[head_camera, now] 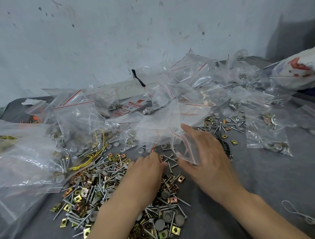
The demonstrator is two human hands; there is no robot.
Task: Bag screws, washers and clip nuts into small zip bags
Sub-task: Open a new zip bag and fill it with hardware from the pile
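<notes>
- My left hand [148, 169] is down on the loose pile [106, 194], fingers curled onto the hardware. The tips are hidden under the knuckles, so I cannot tell whether anything is pinched.
- My right hand [203, 153] pinches 1 small zip bag [184, 151] between thumb and fingers, with the index finger stretched out straight.
- The bag's red-striped mouth is turned toward the left hand. I judge that gives the parts the shortest way in.
- The bag looks empty to me, so I read this as the start of a fill.
- The task's parts lie under and around the left wrist: screws [101, 186], grey washers [179, 220] and brass-coloured clip nuts [78, 198], all mixed on the grey cloth [278, 184].
- Further out, filled bags [265, 126] are heaped behind and to the right. Big clear bags [20, 164] lap over the pile's left edge.
- A yellow wire [94, 156] lies across the far-left edge of the pile, and a black cord [224, 145] sits just beside the right hand. Either could snag a grab.
- A printed sack [303, 67] lies at the far right, and a white string loop [301, 215] sits well apart on the cloth.
</notes>
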